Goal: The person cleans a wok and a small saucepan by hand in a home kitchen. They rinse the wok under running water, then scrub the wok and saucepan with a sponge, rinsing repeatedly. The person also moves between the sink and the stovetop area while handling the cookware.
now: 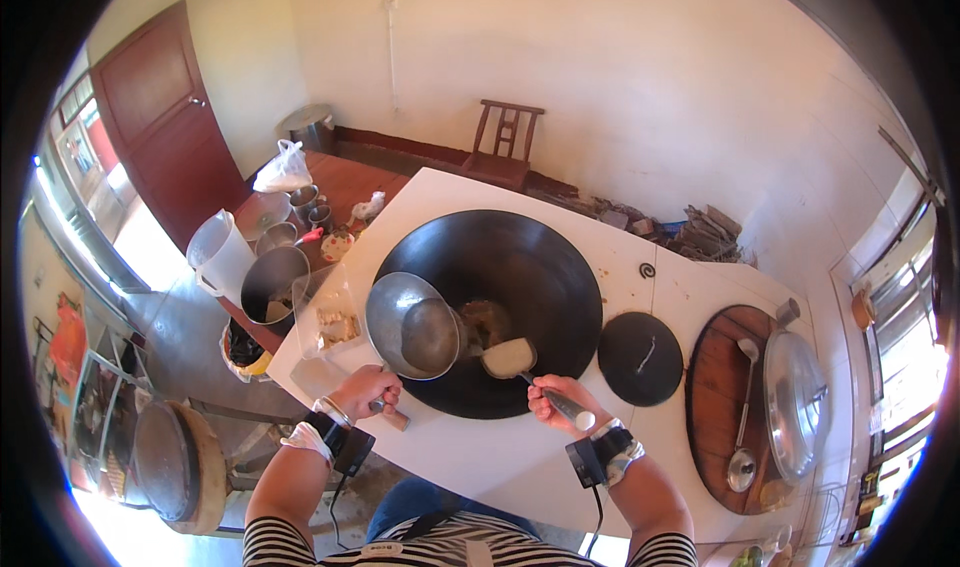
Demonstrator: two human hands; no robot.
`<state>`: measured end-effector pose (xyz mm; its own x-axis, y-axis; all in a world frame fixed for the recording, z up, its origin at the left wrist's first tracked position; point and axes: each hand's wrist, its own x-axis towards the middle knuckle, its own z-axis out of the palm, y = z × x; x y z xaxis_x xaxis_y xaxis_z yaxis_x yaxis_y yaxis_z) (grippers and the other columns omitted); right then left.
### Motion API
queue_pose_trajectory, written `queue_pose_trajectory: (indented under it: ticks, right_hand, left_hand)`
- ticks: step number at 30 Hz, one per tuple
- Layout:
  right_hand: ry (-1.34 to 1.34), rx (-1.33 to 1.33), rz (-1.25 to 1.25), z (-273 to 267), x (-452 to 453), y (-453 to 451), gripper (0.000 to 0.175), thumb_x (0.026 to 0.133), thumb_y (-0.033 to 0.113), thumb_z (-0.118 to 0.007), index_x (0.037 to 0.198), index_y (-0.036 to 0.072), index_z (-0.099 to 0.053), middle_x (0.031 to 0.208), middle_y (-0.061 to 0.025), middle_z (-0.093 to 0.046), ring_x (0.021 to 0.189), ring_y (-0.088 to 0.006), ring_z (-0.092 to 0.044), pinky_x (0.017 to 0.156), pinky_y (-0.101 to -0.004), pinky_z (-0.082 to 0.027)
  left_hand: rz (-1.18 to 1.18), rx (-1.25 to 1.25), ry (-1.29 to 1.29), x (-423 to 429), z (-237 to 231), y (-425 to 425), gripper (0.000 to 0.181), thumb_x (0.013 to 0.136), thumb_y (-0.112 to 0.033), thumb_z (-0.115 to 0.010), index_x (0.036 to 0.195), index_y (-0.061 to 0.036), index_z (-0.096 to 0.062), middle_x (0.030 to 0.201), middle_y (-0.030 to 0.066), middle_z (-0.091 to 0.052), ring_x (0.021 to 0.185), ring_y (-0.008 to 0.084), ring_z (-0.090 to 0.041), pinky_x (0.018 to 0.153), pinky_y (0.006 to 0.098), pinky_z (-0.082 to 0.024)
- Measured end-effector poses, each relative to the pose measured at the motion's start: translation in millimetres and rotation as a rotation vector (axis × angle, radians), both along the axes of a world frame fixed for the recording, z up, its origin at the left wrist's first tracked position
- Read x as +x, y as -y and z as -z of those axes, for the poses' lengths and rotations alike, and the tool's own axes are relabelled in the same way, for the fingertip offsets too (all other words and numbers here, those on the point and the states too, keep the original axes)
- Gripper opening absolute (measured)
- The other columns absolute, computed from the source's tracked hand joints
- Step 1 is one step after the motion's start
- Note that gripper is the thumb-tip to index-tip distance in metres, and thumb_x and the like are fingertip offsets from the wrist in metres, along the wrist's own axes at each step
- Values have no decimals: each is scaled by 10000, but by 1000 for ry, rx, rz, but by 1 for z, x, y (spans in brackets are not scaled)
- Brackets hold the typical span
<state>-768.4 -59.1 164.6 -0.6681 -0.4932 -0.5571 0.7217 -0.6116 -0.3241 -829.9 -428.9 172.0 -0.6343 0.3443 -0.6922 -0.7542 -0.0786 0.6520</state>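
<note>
A large black wok (540,282) is set into a white tiled stove top, with brownish liquid or residue at its bottom. My left hand (373,393) is closed around the handle of a round metal strainer or ladle (405,319), tilted over the wok's left side. My right hand (559,405) grips a metal spatula (511,357) by its handle, its wide blade inside the wok. A clear plastic tray (330,315) with pale brown food pieces stands left of the wok. Below the left hand the end of a wooden handle (397,420) shows; what it belongs to is unclear.
A black round lid (640,358) lies right of the wok. Farther right, a wooden lid (712,409) holds a long metal ladle (748,409) beside a metal pot lid (796,405). At left, a red-brown table (349,177) bears a plastic jug (221,252) and a deep pot (275,285).
</note>
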Motion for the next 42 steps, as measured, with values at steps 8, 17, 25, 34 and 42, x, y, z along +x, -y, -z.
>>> queue_pose_trajectory:
  ticks: [8,17,25,34,42]
  right_hand:
    - [157,-86,-9,4,-22,12,167,956,163,-551,840,56,-499,758,-34,-526,612,-119,-489,542,-244,-443]
    - [224,-118,89,-16,-20,35,198,948,203,-601,875,28,-545,792,-55,-568,632,-129,-514,559,-241,-455]
    - [-181,545,-111,-109,8,32,424,942,215,-601,1270,-40,-519,1029,-130,-650,789,-171,-602,635,-273,-536]
    - [-828,2039,-862,-63,-20,42,449,853,141,-584,1289,56,-514,938,-164,-660,795,-310,-657,663,-429,-543]
    - [-850,2167,-1035,-100,-50,58,295,892,178,-564,1161,70,-615,808,-165,-656,825,-339,-658,696,-475,-529]
  left_hand:
    - [256,-672,-468,-55,9,-4,153,825,-90,-567,857,26,-473,648,149,-569,518,249,-594,470,397,-491]
    - [359,-1060,-1212,-98,31,11,295,821,-147,-598,998,-4,-411,783,257,-628,749,469,-615,667,552,-497]
    - [329,-1034,-1239,-108,28,27,295,814,-159,-620,988,-19,-428,766,246,-626,730,453,-621,641,541,-494]
    - [233,-918,-963,-78,18,37,260,815,-188,-632,959,-29,-486,832,253,-620,807,457,-613,694,535,-477]
    - [185,-847,-925,-72,15,54,278,812,-187,-634,984,-21,-493,843,258,-602,827,466,-591,712,520,-467]
